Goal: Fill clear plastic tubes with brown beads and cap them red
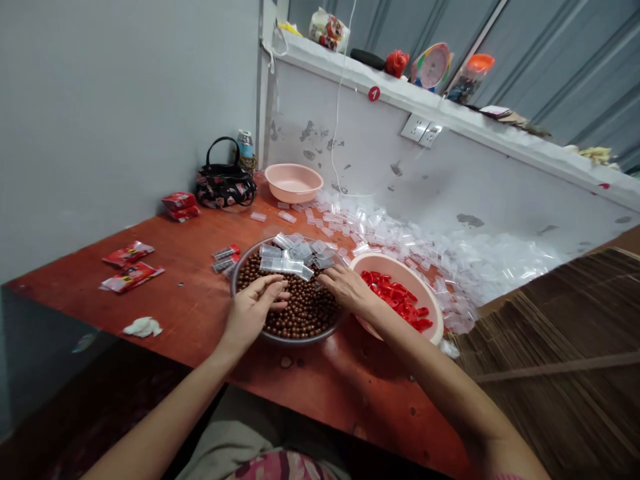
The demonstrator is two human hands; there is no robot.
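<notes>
Together, left hand (254, 305) and right hand (349, 289), grasp unclear, hover at beads (303, 312) near the table's (313, 383) front edge; clear cases (274, 265) look light, slippery, best pinched by their sides.

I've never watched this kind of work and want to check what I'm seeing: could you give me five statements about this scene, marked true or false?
1. The left hand and the right hand are both at the grey bowl. True.
2. The red pieces lie in the grey bowl. False: the red pieces lie in the near pink basin.
3. Some clear plastic boxes lie on the brown balls. True.
4. The handbag hangs from the shelf. False: the handbag stands on the table.
5. Another pink basin stands farther back on the table. True.
</notes>
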